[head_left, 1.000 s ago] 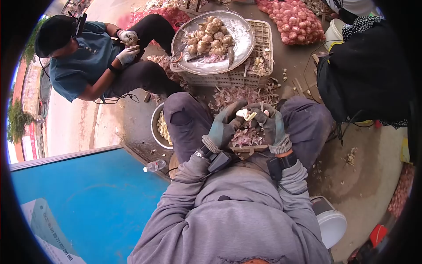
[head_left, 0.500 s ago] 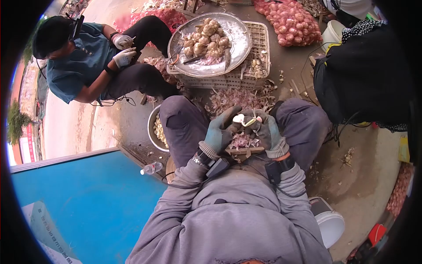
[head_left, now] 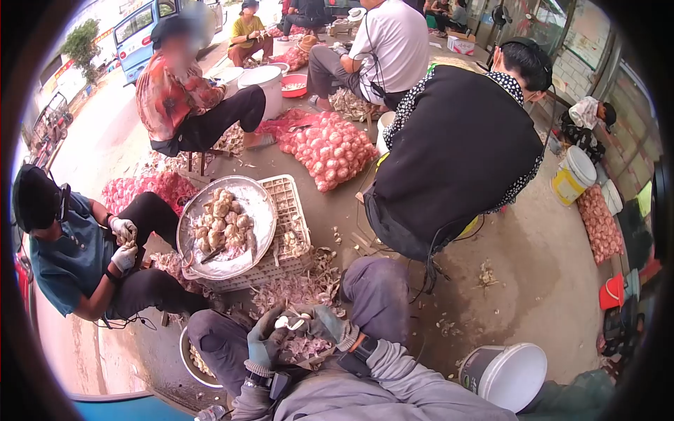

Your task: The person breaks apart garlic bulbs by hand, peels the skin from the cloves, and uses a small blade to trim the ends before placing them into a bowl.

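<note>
My left hand (head_left: 266, 342), in a teal and dark work glove, is closed around garlic (head_left: 281, 322) above my lap. My right hand (head_left: 326, 325), gloved alike, meets it from the right, its fingers closed on a pale garlic clove (head_left: 298, 324). Whether a small blade sits between the fingers cannot be made out. Pinkish garlic skins (head_left: 307, 349) lie just below my hands. Beyond my knees, a large metal pan (head_left: 267, 210) holds whole garlic bulbs (head_left: 223, 221) and dark-handled tools. To the left of my leg, a metal bowl (head_left: 186, 354) contains peeled cloves.
The pan rests on a plastic crate (head_left: 288, 203). A red net sack of garlic (head_left: 326, 151) lies behind it. A co-worker in blue (head_left: 60, 259) sits left; another in black (head_left: 456, 154) bends at the right. A white bucket (head_left: 509, 375) lies near my right side.
My view has swung up and to the right, bringing more co-workers, sacks and buckets into sight. My hands stay together over my lap with the garlic between them.
</note>
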`<state>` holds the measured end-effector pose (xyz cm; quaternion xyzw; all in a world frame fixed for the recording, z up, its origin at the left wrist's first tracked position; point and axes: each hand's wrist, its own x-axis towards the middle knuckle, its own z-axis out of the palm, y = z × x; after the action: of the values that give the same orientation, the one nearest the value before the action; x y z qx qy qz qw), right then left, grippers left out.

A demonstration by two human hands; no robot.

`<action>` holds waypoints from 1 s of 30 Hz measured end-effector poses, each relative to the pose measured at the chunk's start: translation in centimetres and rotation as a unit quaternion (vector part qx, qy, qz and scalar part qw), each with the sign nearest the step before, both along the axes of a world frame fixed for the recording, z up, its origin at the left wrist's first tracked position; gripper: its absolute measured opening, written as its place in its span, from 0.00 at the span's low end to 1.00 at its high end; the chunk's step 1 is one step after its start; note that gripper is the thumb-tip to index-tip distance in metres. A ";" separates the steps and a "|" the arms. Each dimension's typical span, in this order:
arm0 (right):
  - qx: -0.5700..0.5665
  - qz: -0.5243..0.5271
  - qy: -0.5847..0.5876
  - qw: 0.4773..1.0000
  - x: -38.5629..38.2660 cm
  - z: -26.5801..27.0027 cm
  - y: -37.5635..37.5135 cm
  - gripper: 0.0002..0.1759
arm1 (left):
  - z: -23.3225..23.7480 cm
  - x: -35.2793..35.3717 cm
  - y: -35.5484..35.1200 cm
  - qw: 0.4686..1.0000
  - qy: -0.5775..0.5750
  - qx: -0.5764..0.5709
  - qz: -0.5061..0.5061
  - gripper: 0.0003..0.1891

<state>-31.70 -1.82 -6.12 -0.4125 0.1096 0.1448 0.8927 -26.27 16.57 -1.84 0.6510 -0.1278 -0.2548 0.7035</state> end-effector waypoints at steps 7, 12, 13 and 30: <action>-0.007 -0.022 -0.095 0.995 -0.6 -1.9 0.5 0.32 | -0.2 -0.2 0.2 1.000 0.000 0.009 0.009 0.24; -0.112 -0.090 -0.089 0.986 -0.9 0.0 0.7 0.25 | -1.3 -0.3 -0.6 0.998 -0.053 0.028 0.003 0.23; -0.164 -0.102 -0.060 0.979 -0.9 0.7 0.8 0.24 | -0.7 -0.3 -0.8 0.991 -0.118 0.059 -0.011 0.22; 0.169 -0.158 0.065 0.971 0.4 1.9 1.7 0.18 | -0.6 0.2 -0.8 0.996 -0.073 0.049 0.023 0.19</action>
<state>-31.26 -0.12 -4.27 -0.2226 0.2055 0.0445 0.9520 -26.05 15.81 -2.44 0.7044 -0.1509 -0.1960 0.6653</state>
